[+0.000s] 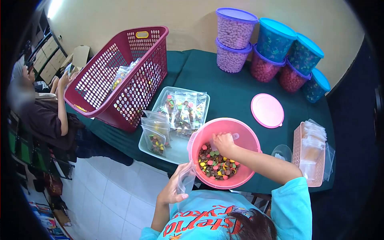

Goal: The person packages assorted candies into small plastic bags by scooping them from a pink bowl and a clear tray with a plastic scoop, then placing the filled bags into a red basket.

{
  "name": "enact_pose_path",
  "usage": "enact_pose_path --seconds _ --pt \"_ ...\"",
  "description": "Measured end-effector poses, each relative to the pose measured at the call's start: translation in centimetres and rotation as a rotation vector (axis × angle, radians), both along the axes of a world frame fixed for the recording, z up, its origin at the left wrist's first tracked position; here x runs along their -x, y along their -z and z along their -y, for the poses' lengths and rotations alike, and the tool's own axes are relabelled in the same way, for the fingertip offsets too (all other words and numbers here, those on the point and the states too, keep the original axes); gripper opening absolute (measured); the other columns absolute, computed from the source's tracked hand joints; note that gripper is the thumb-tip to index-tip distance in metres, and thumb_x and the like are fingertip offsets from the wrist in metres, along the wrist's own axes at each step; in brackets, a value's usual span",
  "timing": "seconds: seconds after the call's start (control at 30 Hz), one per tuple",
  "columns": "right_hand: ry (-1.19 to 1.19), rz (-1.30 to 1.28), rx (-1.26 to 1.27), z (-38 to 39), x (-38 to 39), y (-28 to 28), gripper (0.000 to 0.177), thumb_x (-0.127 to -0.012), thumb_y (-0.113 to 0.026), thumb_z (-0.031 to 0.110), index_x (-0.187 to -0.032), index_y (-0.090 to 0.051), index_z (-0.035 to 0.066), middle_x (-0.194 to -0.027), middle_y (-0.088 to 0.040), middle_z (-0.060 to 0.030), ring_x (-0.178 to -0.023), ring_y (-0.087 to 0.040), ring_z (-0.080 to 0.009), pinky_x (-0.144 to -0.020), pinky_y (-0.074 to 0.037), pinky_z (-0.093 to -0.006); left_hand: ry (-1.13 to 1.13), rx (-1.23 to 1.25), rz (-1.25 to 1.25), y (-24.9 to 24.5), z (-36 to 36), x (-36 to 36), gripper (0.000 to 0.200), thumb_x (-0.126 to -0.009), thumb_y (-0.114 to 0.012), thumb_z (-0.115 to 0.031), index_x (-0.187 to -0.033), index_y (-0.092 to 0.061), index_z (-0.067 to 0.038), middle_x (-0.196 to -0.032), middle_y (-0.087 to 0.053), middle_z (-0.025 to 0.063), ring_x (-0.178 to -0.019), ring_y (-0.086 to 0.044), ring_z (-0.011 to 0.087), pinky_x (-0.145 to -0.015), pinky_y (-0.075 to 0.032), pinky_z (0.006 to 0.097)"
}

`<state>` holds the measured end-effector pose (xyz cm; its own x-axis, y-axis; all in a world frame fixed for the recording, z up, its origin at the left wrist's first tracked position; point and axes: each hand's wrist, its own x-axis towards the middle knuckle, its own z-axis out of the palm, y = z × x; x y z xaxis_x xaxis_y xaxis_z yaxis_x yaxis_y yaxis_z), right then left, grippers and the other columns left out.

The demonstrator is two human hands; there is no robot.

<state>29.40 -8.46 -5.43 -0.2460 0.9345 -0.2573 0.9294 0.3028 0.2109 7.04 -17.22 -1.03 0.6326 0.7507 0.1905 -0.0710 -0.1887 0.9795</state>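
The right hand (224,145) is inside the pink tub (246,136), its fingers closed round what appears to be a clear scoop (213,147), partly hidden; the left hand (174,190), just outside the tub's near-left rim, grasps a clear bag (185,180) between thumb and fingers; the mixed sweets (216,166), brown, pink, yellow and green, cover the tub's floor. For good handling, the bag's mouth is best spread wide and brought over the tub's rim, so that strays drop back among the sweets; a modest, level load should pass the opening more cleanly than a heaped one, and a clean lip should close better. Left of the tub, a pale tray (179,150) bears filled bags (186,112); beyond it, farther from the tub, stands a maroon basket (140,92); right of the tub, a pink box (297,154) holds clear packets (314,140); beyond the tub lies a pink lid (267,111).
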Motion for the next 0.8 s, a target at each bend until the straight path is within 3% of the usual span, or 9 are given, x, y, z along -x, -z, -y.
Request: enact_pose_path --seconds 0.13,0.27,0.33,0.37,0.47,0.5,0.53,0.6,0.8 --pt "-0.327 -0.003 -0.067 -0.6 0.1 0.4 0.023 -0.069 -0.056 0.014 -0.091 -0.050 0.011 -0.078 -0.059 -0.0060 -0.077 -0.058 -0.0178 -0.069 -0.038 -0.0333 0.049 -0.058 -0.067 -1.0 -0.7 0.4 0.094 -0.057 -0.063 -0.044 -0.128 -0.024 0.004 -0.118 -0.034 0.0182 -0.105 -0.041 0.0262 -0.089 -0.034 0.0365" --pt "-0.491 -0.008 0.008 -0.3 0.4 0.5 0.020 -0.071 -0.053 0.014 -0.091 -0.050 0.015 -0.079 -0.059 -0.0034 -0.077 -0.057 -0.0163 -0.071 -0.035 -0.0322 0.144 -0.064 -0.092 -1.0 -1.9 1.1 0.092 -0.057 -0.063 -0.043 -0.127 -0.026 0.004 -0.119 -0.035 0.0183 -0.106 -0.042 0.0264 -0.088 -0.035 0.0361" --pt "-0.588 -0.151 0.033 -0.2 0.2 0.7 0.023 -0.069 -0.056 0.015 -0.091 -0.051 0.018 -0.080 -0.059 0.0000 -0.079 -0.056 -0.0158 -0.071 -0.034 -0.0311 0.176 -0.082 -0.072 -1.0 -2.5 1.3 0.090 -0.058 -0.064 -0.041 -0.127 -0.027 0.004 -0.118 -0.035 0.0186 -0.108 -0.041 0.0268 -0.089 -0.035 0.0361" --pt "-0.522 -0.099 0.243 -0.4 0.4 -0.4 0.031 -0.066 -0.059 0.017 -0.096 -0.052 0.020 -0.087 -0.059 -0.0014 -0.087 -0.054 -0.0179 -0.078 -0.033 -0.0354 0.206 -0.030 -0.043 -1.2 -2.7 1.4 0.089 -0.058 -0.064 -0.040 -0.126 -0.028 0.004 -0.119 -0.036 0.0191 -0.108 -0.041 0.0272 -0.089 -0.035 0.0362" --pt "-0.542 -0.221 0.403 0.6 0.1 -2.6 0.042 -0.060 -0.063 0.016 -0.100 -0.052 0.021 -0.097 -0.056 -0.0050 -0.095 -0.052 -0.0219 -0.087 -0.029 -0.0427 0.275 -0.019 -0.023 -1.9 -3.8 1.8 0.085 -0.060 -0.065 -0.037 -0.126 -0.029 0.003 -0.117 -0.039 0.0194 -0.108 -0.041 0.0278 -0.090 -0.034 0.0359" --pt "-0.415 -0.195 0.498 0.6 0.0 -1.8 0.050 -0.056 -0.065 0.015 -0.103 -0.050 0.020 -0.104 -0.054 -0.0068 -0.101 -0.049 -0.0245 -0.092 -0.023 -0.0479 0.287 -0.052 -0.046 -1.8 -4.3 2.1 0.085 -0.060 -0.064 -0.038 -0.125 -0.030 0.003 -0.117 -0.040 0.0188 -0.107 -0.043 0.0276 -0.090 -0.035 0.0356" --pt "-0.405 -0.191 0.485 0.6 -0.2 -2.1 0.050 -0.056 -0.065 0.015 -0.103 -0.050 0.020 -0.104 -0.054 -0.0068 -0.101 -0.049 -0.0245 -0.092 -0.023 -0.0479 0.299 -0.085 -0.069 -1.8 -4.7 2.4 0.084 -0.060 -0.064 -0.038 -0.125 -0.030 0.003 -0.117 -0.041 0.0182 -0.105 -0.044 0.0273 -0.089 -0.035 0.0353" --pt "-0.187 -0.413 0.761 0.7 -0.9 -3.1 0.057 -0.053 -0.067 0.014 -0.107 -0.048 0.020 -0.103 -0.054 -0.0067 -0.100 -0.048 -0.0266 -0.092 -0.023 -0.0472 0.300 -0.090 -0.035 -2.1 -5.8 3.2 0.084 -0.059 -0.065 -0.038 -0.125 -0.032 0.002 -0.117 -0.042 0.0165 -0.102 -0.047 0.0254 -0.089 -0.035 0.0348" --pt "0.091 -0.555 0.566 2.9 -2.7 -6.3 0.064 -0.052 -0.066 0.016 -0.112 -0.043 0.019 -0.099 -0.055 -0.0088 -0.096 -0.049 -0.0279 -0.088 -0.027 -0.0419 0.310 -0.145 -0.037 -2.7 -10.0 5.4 0.086 -0.056 -0.069 -0.036 -0.124 -0.033 0.002 -0.113 -0.046 0.0167 -0.097 -0.049 0.0236 -0.086 -0.037 0.0339"
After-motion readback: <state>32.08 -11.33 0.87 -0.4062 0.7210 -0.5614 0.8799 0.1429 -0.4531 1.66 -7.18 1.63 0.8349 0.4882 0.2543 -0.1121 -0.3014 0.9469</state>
